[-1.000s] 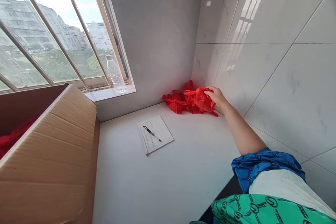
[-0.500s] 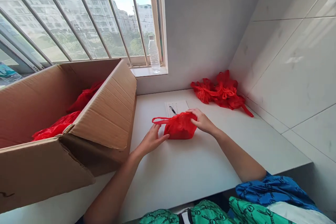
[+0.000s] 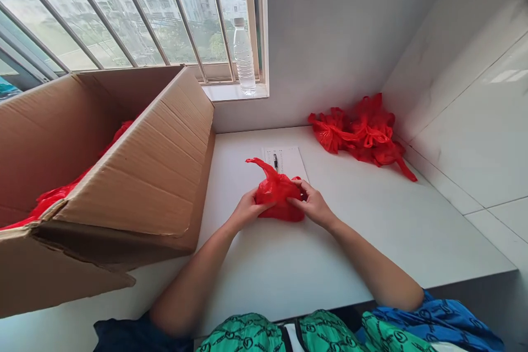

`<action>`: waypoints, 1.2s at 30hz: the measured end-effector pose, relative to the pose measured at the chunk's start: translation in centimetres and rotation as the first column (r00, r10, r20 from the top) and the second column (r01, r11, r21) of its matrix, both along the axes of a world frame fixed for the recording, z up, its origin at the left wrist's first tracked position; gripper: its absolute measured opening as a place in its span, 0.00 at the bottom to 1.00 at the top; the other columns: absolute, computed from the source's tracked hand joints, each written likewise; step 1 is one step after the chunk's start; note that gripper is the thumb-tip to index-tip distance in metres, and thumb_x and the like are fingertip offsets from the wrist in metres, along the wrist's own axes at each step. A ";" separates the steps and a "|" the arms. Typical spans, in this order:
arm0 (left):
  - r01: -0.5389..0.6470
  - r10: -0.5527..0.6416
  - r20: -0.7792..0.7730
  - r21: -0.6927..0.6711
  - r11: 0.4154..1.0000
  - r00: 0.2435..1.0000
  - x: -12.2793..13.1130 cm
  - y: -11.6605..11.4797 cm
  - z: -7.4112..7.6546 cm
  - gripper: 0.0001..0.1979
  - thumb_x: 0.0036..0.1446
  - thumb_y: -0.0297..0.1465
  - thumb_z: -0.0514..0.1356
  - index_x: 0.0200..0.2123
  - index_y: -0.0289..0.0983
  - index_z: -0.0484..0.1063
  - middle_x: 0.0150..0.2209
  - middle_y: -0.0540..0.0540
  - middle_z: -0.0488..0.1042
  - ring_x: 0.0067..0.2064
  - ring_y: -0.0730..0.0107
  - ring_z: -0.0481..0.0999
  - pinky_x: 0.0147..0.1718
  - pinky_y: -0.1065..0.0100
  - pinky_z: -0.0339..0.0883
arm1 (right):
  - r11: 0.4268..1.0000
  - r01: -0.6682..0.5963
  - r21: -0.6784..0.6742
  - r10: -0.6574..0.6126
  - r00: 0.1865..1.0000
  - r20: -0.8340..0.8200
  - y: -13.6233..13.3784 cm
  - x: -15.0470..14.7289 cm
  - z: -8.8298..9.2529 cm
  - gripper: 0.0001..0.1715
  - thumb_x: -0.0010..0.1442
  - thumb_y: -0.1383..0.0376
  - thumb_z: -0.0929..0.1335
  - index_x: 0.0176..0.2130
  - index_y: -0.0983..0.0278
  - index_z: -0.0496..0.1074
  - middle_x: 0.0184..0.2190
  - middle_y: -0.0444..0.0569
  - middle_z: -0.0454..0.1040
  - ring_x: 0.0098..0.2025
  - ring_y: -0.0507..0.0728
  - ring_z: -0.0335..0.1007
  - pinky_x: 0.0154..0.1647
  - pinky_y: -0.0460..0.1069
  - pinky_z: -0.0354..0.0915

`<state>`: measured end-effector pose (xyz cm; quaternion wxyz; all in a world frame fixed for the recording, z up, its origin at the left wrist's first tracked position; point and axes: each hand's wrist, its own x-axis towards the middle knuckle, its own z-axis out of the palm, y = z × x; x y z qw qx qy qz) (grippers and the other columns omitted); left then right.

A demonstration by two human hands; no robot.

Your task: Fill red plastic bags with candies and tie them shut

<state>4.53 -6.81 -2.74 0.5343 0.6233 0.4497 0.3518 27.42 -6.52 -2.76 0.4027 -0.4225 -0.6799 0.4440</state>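
Note:
A knotted red plastic bag [image 3: 278, 196] sits on the white counter [image 3: 355, 247] in front of me, one handle twisted up and pointing to the left. My left hand [image 3: 248, 210] grips its left side. My right hand [image 3: 312, 204] presses in from the right, with fingers on the bag. Just behind the bag lies a sheet of printed paper [image 3: 289, 160], partly hidden by it, with a black pen [image 3: 275, 161] on top. A heap of similar red bags [image 3: 357, 132] lies in the far right corner, out of reach of both hands' current contact.
A large open cardboard box [image 3: 124, 170] stands at the left with red bags [image 3: 53, 196] inside. A plastic water bottle [image 3: 244, 56] stands on the window sill [image 3: 235, 92]. Tiled wall [image 3: 466, 99] runs along the right; a barred window is at the back left.
Both hands have closed in on the red bag, and its handle now stands twisted upward. The view has tilted down slightly, and the bags in the box sit lower in the picture.

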 end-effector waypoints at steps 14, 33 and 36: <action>-0.044 0.039 0.161 0.023 0.999 0.986 -0.9 -0.1 0.0 0.14 0.55 0.38 0.64 0.41 0.38 0.68 0.38 0.45 0.76 0.36 0.64 0.76 0.31 0.67 0.70 | 0.959 0.145 0.242 -0.134 0.989 -0.061 -0.4 0.9 1.1 0.20 0.60 0.64 0.68 0.53 0.54 0.70 0.58 0.51 0.65 0.54 0.59 0.69 0.48 0.55 0.72; -0.011 0.245 -0.184 0.779 0.627 0.952 2.7 -3.3 -1.0 0.14 0.55 0.29 0.62 0.43 0.41 0.62 0.40 0.45 0.70 0.40 0.64 0.70 0.35 0.65 0.67 | 0.947 -0.199 -0.252 0.175 0.978 -0.114 -2.3 0.2 3.0 0.28 0.62 0.54 0.67 0.60 0.54 0.64 0.54 0.51 0.71 0.51 0.62 0.72 0.45 0.55 0.74; 0.170 0.055 -0.263 0.754 0.634 0.963 2.1 -3.2 -0.6 0.20 0.55 0.35 0.64 0.49 0.41 0.63 0.43 0.43 0.71 0.41 0.62 0.71 0.36 0.63 0.67 | 0.933 -0.188 -0.306 0.117 0.965 -0.237 -2.0 0.5 3.2 0.24 0.63 0.59 0.64 0.58 0.56 0.67 0.48 0.48 0.76 0.49 0.61 0.74 0.51 0.57 0.71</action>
